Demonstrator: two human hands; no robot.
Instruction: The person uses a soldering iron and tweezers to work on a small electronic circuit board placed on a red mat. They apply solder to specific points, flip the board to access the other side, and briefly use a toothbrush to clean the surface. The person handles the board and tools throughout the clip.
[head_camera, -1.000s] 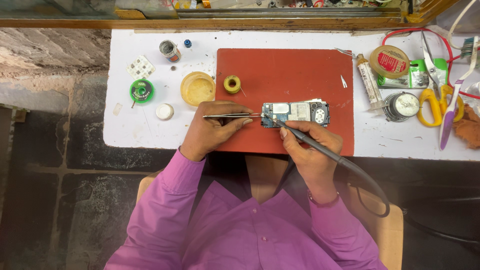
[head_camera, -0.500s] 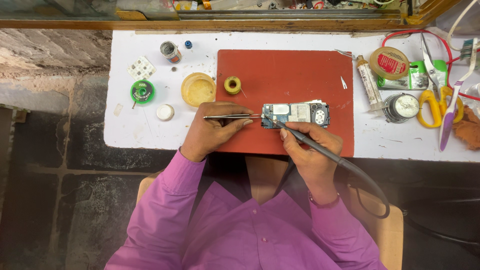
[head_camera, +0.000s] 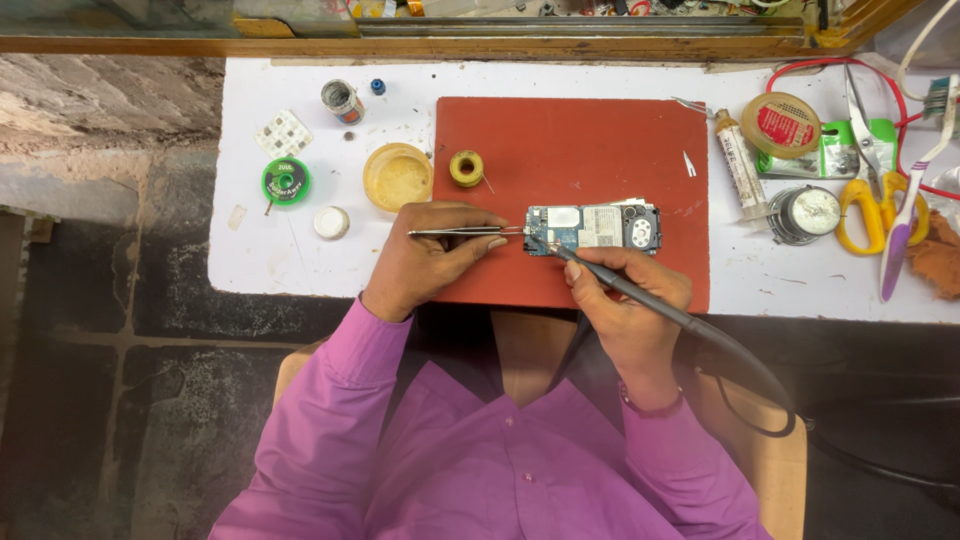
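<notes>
Head view: I saw no change; left hand (head_camera: 425, 262) still pinched tweezers (head_camera: 462, 232), right hand (head_camera: 628, 300) gripped soldering iron (head_camera: 640, 296) at the circuit board (head_camera: 592, 229).

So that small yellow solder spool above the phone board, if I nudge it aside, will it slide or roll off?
The solder spool seems to rest flat on its flange on the red mat, so it would probably slide rather than roll. It looks small and likely light, so a gentle push should move it. A loose wire end sticks out at its right and may drag or snag.

Electronics repair workshop: soldering iron (head_camera: 640, 292), solder spool (head_camera: 466, 168), circuit board (head_camera: 592, 229).
</notes>
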